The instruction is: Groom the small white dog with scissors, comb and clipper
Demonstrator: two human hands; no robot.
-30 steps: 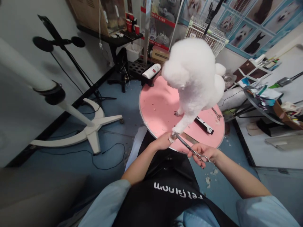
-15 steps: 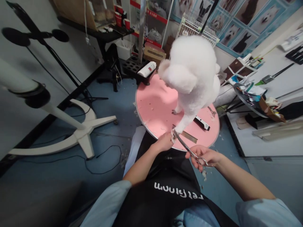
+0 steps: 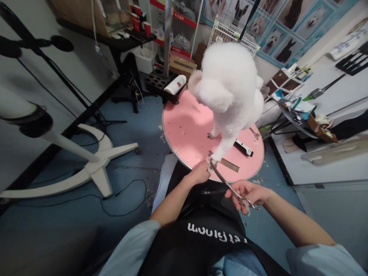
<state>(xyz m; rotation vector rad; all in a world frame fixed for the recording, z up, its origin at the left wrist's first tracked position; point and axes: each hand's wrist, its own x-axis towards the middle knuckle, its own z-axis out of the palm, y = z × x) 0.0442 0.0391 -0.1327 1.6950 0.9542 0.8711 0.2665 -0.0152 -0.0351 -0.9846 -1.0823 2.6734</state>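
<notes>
A fluffy white dog (image 3: 230, 88) stands on a round pink grooming table (image 3: 184, 130). My left hand (image 3: 199, 174) grips the dog's front paw (image 3: 212, 160) at the table's near edge. My right hand (image 3: 247, 194) holds steel scissors (image 3: 227, 184) by the finger rings, the blades pointing up-left with their tips at the paw. A metal comb (image 3: 229, 165), a black-and-white clipper (image 3: 243, 147) and a second pair of scissors (image 3: 254, 133) lie on the table beside the dog.
A white dryer stand (image 3: 86, 165) with cables sits on the blue floor at left. A white bottle (image 3: 175, 84) rests on a black rack behind the table. A cluttered tool tray (image 3: 304, 115) stands at right, with shelves and a wire cage behind.
The view has shifted slightly, so the table and dog sit a little further left. Both hands stay at the paw; the scissors remain at it, with my right hand a bit lower.
</notes>
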